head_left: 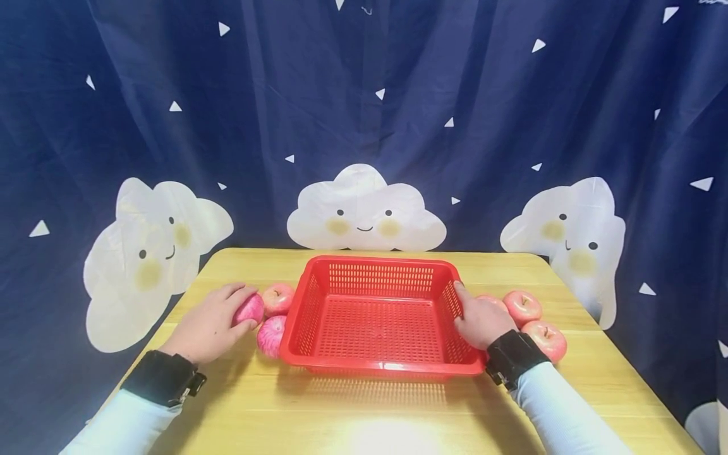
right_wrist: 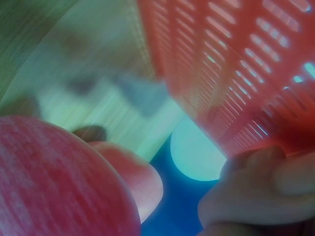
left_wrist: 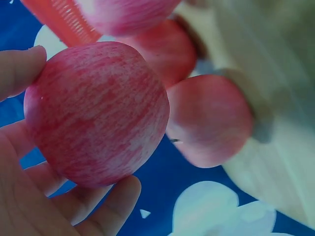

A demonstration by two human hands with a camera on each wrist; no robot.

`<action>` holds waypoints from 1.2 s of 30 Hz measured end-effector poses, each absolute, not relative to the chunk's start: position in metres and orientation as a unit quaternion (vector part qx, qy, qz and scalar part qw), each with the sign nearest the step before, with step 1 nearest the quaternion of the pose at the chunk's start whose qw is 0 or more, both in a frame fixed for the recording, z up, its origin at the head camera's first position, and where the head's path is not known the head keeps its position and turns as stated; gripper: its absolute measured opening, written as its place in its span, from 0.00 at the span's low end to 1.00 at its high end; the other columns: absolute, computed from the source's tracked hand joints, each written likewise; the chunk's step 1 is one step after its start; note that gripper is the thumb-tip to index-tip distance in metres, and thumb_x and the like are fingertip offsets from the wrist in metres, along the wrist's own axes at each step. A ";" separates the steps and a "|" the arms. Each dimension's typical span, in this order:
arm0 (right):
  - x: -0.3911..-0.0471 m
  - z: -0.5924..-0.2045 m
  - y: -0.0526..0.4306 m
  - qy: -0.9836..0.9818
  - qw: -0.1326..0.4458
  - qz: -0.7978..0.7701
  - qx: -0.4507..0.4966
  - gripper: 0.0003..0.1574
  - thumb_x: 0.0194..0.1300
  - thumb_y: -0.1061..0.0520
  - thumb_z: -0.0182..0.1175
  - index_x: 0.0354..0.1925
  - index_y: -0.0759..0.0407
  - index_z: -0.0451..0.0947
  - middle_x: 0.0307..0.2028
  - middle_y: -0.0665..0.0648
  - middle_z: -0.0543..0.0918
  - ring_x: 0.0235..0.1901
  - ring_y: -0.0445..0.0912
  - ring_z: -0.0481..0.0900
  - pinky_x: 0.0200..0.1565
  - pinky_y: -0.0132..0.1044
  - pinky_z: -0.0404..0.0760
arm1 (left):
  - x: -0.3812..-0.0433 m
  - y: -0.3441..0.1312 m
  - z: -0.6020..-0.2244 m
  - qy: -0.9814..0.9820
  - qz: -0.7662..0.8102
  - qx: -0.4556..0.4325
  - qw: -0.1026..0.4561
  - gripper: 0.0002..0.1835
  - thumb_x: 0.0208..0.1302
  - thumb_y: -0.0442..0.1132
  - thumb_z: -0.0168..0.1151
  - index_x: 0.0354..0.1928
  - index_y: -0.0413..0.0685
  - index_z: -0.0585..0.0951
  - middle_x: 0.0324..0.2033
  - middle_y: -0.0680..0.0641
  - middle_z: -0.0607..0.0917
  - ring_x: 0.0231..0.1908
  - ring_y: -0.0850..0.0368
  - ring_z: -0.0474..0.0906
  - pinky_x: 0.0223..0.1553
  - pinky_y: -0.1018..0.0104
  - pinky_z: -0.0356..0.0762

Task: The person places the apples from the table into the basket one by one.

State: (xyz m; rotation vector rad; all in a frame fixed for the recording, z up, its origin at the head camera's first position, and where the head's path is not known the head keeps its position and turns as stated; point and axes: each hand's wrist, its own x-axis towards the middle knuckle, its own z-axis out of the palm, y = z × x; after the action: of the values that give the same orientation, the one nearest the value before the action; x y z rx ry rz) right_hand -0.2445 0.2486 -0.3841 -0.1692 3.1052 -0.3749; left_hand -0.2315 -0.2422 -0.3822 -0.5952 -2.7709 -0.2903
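With thumb and fingers curled round it, my left hand [head_left: 207,322] holds a pink-red apple [head_left: 250,309] at the left of the table; the left wrist view shows this apple [left_wrist: 98,115] large in the grasp. Beside it are a paler apple [head_left: 278,299] and a streaked apple [head_left: 270,337], close to the basket's left side. A red plastic basket [head_left: 392,365] with slotted walls stands at the middle, nothing inside. My right hand [head_left: 483,321] grips its right rim, thumb on the inner side; in the right wrist view the fingers [right_wrist: 251,191] are against the slotted wall.
Right of the basket lie an apple [head_left: 522,308], a nearer apple [head_left: 546,341] and another apple [head_left: 492,302] partly hidden by my right hand. The wooden table [head_left: 352,417] ends at a dark blue curtain [head_left: 364,126] with cloud prints.
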 end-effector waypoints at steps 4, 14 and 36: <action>-0.244 -0.384 0.248 0.991 0.012 -0.126 -0.051 0.48 0.60 0.55 0.58 0.73 0.57 0.47 0.33 0.60 0.82 0.28 0.49 0.78 0.31 0.47 0.82 | -0.236 -0.235 -0.370 -0.964 -0.093 -0.204 0.142 0.36 0.52 0.51 0.69 0.62 0.46 0.70 0.58 0.36 0.71 0.55 0.37 0.66 0.47 0.35 0.75; -0.247 -0.386 0.249 0.991 0.003 -0.117 -0.060 0.49 0.59 0.56 0.58 0.73 0.58 0.48 0.31 0.60 0.81 0.27 0.48 0.78 0.30 0.47 0.82 | -0.250 -0.213 -0.343 -0.962 -0.088 -0.224 0.126 0.38 0.50 0.51 0.70 0.64 0.49 0.70 0.57 0.40 0.72 0.53 0.41 0.69 0.41 0.40 0.80; -0.246 -0.384 0.250 0.991 0.015 -0.121 -0.055 0.49 0.60 0.56 0.58 0.73 0.57 0.46 0.28 0.58 0.80 0.27 0.48 0.77 0.28 0.45 0.80 | -0.275 -0.142 -0.309 -0.962 -0.044 -0.264 0.054 0.39 0.47 0.54 0.72 0.63 0.55 0.71 0.53 0.46 0.73 0.47 0.51 0.72 0.42 0.49 0.82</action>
State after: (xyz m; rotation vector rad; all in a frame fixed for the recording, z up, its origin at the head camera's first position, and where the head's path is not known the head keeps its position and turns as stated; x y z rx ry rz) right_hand -0.2465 0.2503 -0.3843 -0.1724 3.0839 -0.3766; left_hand -0.2748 -0.1419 -0.3086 -0.8004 -2.9222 -0.1331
